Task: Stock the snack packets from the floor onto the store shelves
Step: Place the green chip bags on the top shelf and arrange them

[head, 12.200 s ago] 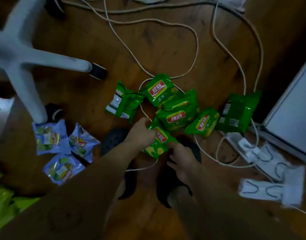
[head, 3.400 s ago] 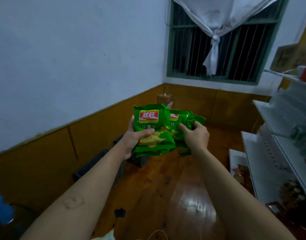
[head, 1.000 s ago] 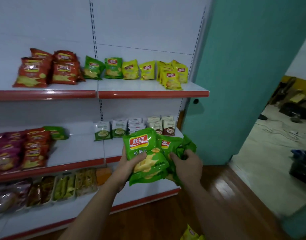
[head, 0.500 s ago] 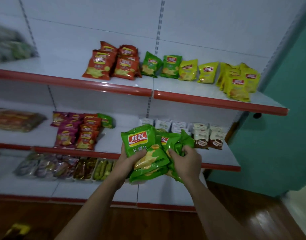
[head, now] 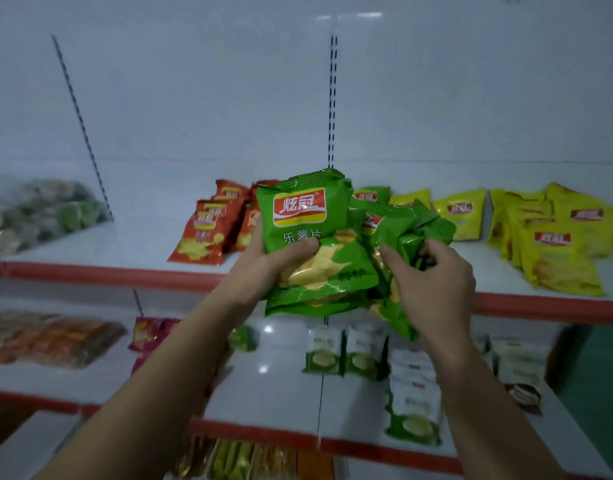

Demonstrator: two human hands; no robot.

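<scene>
The left grip (head: pixel 260 271) and right grip (head: pixel 435 282) are bare; both forearms (head: pixel 166 386) bare too, smooth and slender.

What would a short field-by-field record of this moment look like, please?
left hand: grips a stack of green chip packets, thumb across the front
right hand: grips crumpled green packets
position: both bundles held in front of the upper shelf, not yet set down
upper shelf stock: red packets at left, yellow packets at right
lower shelf: green-and-white packets standing near the middle
</scene>
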